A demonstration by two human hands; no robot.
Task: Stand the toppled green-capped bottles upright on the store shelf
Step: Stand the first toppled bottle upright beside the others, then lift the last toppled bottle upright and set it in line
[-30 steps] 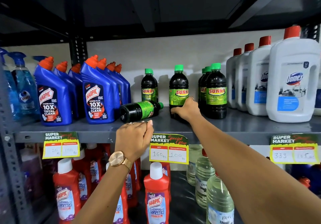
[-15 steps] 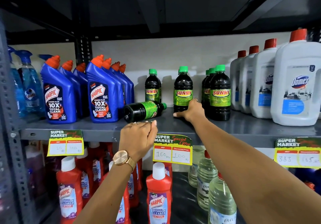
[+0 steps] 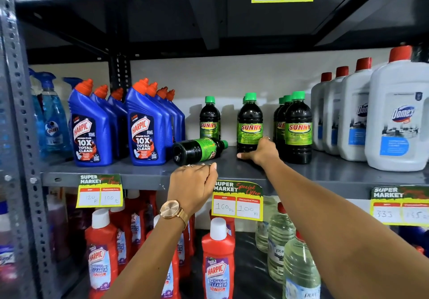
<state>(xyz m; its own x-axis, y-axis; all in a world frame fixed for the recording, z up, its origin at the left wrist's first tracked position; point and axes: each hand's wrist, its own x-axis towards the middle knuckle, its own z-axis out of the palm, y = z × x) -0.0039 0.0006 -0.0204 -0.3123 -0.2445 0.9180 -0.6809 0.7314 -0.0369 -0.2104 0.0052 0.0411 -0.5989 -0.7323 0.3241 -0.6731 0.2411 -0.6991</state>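
Note:
A dark green-capped Sunny bottle (image 3: 199,151) lies on its side on the grey shelf (image 3: 325,173), cap pointing right. Behind it one such bottle (image 3: 209,120) stands upright. To the right stands another upright bottle (image 3: 249,122). My right hand (image 3: 262,152) rests at its lower right side, fingers against the label and thumb stretched out flat on the shelf in front of its base. Further right, a tight row of upright Sunny bottles (image 3: 298,129) stands. My left hand (image 3: 192,185) is a loose fist at the shelf's front edge, just below the toppled bottle, holding nothing.
Blue Harpic bottles (image 3: 146,131) crowd the shelf to the left of the toppled bottle, and white Domex jugs (image 3: 399,122) stand at the right. Price tags (image 3: 238,201) hang from the front lip. Red Harpic bottles (image 3: 217,266) and clear bottles fill the shelf below.
My right hand has slid off the front of the middle upright bottle down to its lower right base, thumb now stretched out. The left fist has stayed put.

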